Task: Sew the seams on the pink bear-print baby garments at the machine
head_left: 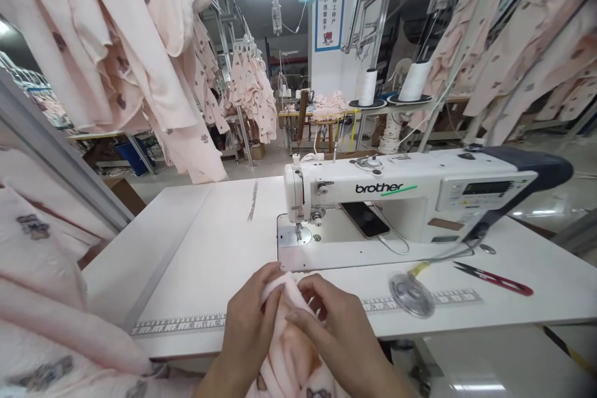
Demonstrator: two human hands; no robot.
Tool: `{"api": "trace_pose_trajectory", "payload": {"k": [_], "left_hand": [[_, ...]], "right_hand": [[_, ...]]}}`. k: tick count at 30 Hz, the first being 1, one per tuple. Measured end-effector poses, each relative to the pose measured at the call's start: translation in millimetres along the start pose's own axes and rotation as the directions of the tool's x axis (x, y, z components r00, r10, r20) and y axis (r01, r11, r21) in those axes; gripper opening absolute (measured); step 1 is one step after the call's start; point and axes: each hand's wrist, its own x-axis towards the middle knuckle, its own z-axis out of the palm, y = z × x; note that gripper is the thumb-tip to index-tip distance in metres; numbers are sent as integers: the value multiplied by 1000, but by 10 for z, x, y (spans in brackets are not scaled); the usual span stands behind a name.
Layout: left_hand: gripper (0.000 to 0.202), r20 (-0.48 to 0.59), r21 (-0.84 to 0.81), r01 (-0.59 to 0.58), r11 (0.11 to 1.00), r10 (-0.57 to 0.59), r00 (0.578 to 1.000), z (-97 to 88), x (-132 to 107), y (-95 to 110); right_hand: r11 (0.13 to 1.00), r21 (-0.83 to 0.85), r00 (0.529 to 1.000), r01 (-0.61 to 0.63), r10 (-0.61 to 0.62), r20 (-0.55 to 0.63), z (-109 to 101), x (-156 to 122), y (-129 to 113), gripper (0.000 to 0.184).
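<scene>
Both hands hold a pink fleece garment [293, 348] at the front edge of the sewing table. My left hand [252, 311] pinches a folded edge of the cloth between thumb and fingers. Close beside it, my right hand [333, 317] grips the same edge, its thumb toward the camera. Dark printed motifs show low on the cloth, which hangs down past the table's edge. Just beyond the hands stands a white sewing machine [364, 193], its needle and presser foot [299, 233] over a metal plate with no cloth under it.
A phone [366, 219] lies under the machine arm. Red-handled thread snips [494, 278], a clear round disc [411, 294] and a printed ruler strip [181, 324] are on the table [219, 249]. Pink garments [116, 43] hang at left; thread cones [368, 88] stand behind.
</scene>
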Motion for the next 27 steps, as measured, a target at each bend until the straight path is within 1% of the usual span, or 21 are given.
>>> {"api": "trace_pose_trajectory", "payload": {"k": [1,2,4,5,6,8,10,11,13,15,17,19,21,23,24,26,27], "left_hand": [[25,3,11,-23,1000,23,1000,-2,8,6],[24,26,9,-30,1000,29,999,-14,23,17],[27,132,-28,10,1000,-6,991,-69,76,57],[31,206,-51,43,998,-32,978,-107,110,83],[35,287,-71,70,995,-47,957,-146,144,110],[40,431,-116,87,989,-28,902,-216,200,161],[36,498,-150,96,984,-9,867,-249,236,198],[33,500,-153,105,983,-15,866,-249,252,210],[29,445,-126,145,981,-75,892,-213,299,217],[25,383,-92,202,975,-152,911,-133,394,184],[24,362,-92,240,966,-192,912,-13,537,91],[25,391,-94,264,960,-209,896,129,690,-64],[27,472,-83,282,956,-212,856,268,816,-251],[27,546,-42,265,963,-199,813,379,901,-423],[27,558,-9,231,973,-187,809,422,933,-491],[26,531,67,151,986,-163,832,491,992,-586],[25,509,102,130,986,-164,845,521,1024,-616]], "right_hand": [[998,-65,1000,17,-17,-2,5,-14,-22,14],[995,-94,999,38,-38,8,3,-14,-30,14],[991,-79,993,105,-101,57,-22,16,-16,20],[988,-53,986,144,-139,92,-44,39,0,21],[983,-31,976,182,-177,126,-68,61,15,22],[971,-29,960,238,-230,160,-110,91,34,24],[966,-77,962,246,-233,144,-132,106,35,23],[967,-108,969,230,-217,120,-137,114,33,22],[975,-155,987,160,-153,58,-144,154,37,18],[983,-164,996,87,-86,16,-155,255,74,15],[982,-182,999,42,-44,-8,-163,418,166,15],[968,-251,999,-18,9,-37,-153,610,311,15],[936,-339,994,-100,83,-64,-122,786,481,11],[908,-389,988,-156,142,-65,-80,925,639,7],[901,-401,986,-168,157,-60,-61,982,703,6],[891,-415,982,-184,181,-48,-37,1085,797,6],[885,-423,980,-194,196,-41,-33,1134,830,7]]}}
